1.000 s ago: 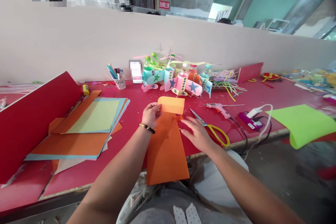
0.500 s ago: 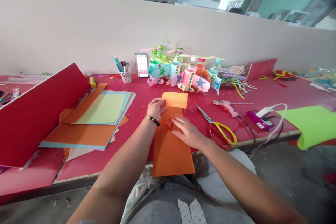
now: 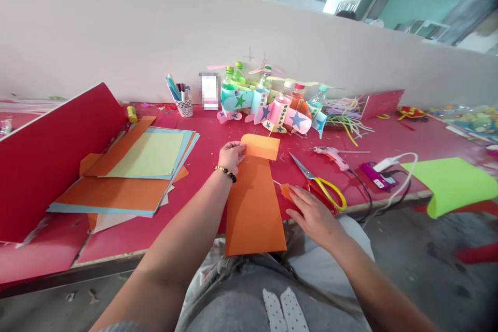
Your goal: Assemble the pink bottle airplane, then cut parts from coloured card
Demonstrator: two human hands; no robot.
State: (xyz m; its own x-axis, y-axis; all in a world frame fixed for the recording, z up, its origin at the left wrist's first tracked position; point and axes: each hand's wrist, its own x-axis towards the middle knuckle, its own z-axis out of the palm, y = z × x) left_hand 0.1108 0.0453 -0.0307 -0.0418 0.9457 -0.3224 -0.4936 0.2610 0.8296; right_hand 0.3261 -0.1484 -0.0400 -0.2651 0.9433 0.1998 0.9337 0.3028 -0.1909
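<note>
My left hand (image 3: 231,158), a beaded bracelet at its wrist, is closed on the left end of a light orange paper strip (image 3: 261,147) with a rounded corner. That strip lies across the top of a long orange paper sheet (image 3: 254,207), whose near end hangs over the table edge. Right of the sheet, my right hand (image 3: 311,212) has a small orange paper scrap (image 3: 286,191) at its fingertips. Just beyond that hand lie open scissors (image 3: 311,176) with a yellow and a red handle.
Several decorated bottle planes (image 3: 280,109) stand along the partition. A pink glue gun (image 3: 332,156) and purple power strip (image 3: 379,176) lie right, with a green sheet (image 3: 455,181) overhanging the edge. Stacked coloured paper (image 3: 148,153) and a leaning red board (image 3: 58,161) are left; a pen cup (image 3: 184,107) stands behind.
My right hand has moved right and towards me, off the orange sheet, carrying the small scrap towards the scissors. My left hand stays on the light orange strip.
</note>
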